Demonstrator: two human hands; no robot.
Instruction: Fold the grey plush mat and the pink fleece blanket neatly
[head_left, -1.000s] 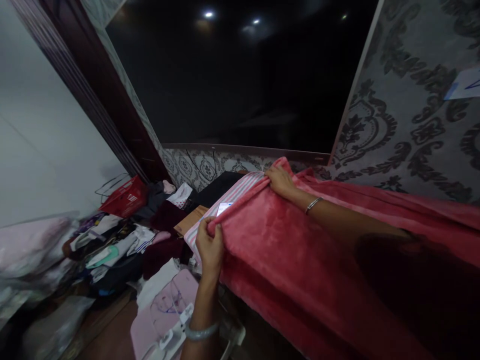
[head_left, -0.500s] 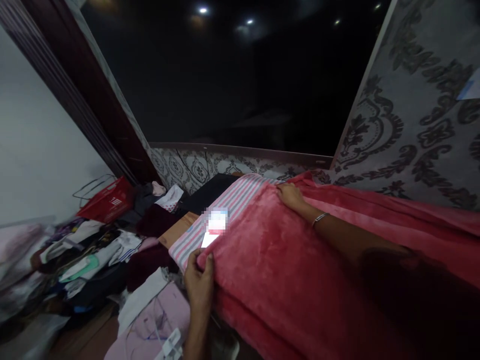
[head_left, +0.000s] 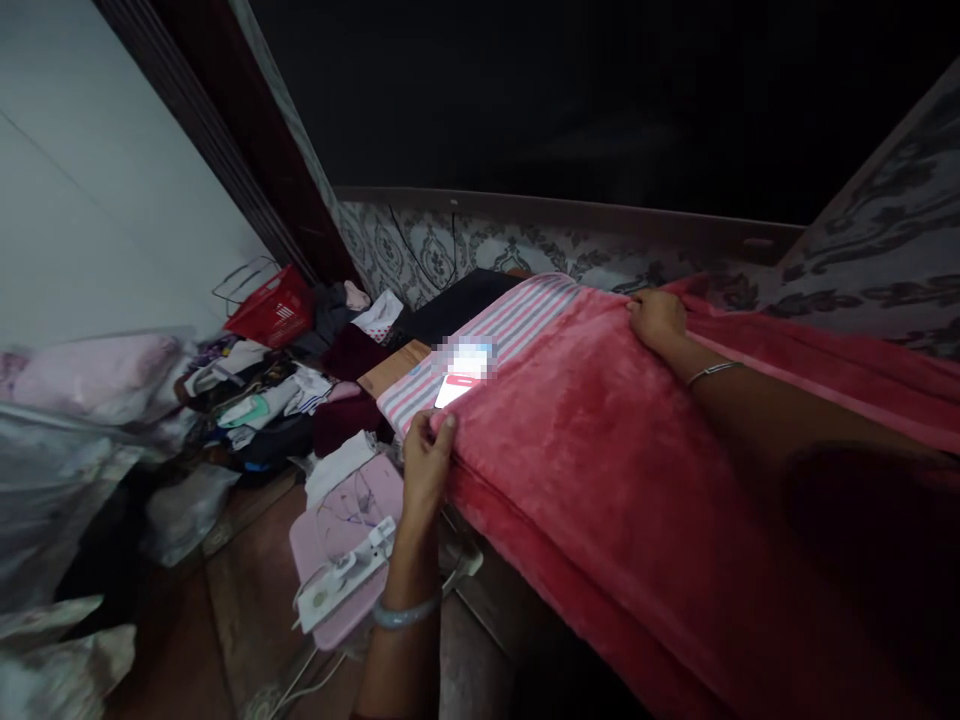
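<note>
A plush red-pink blanket lies spread over a striped cloth in pink, grey and white. My left hand pinches the blanket's near left corner between thumb and fingers. At the blanket's far edge, my right hand is closed on the fabric, its fingertips partly hidden. Just beyond my left hand, a phone with a bright screen lies on the striped cloth, partly blurred out and close to the blanket's edge. More of the blanket hangs in folds below and extends to the right.
A large dark screen hangs on the patterned wall. Heaped clothes and a red basket lie to the left. A pink stool carries a white power strip, its cable trailing to the floor. A plastic bag lies nearby.
The view has shifted down and left, so more floor and the power strip show. Both hands keep hold of the blanket, whose edge lies about the same on the striped cloth.
</note>
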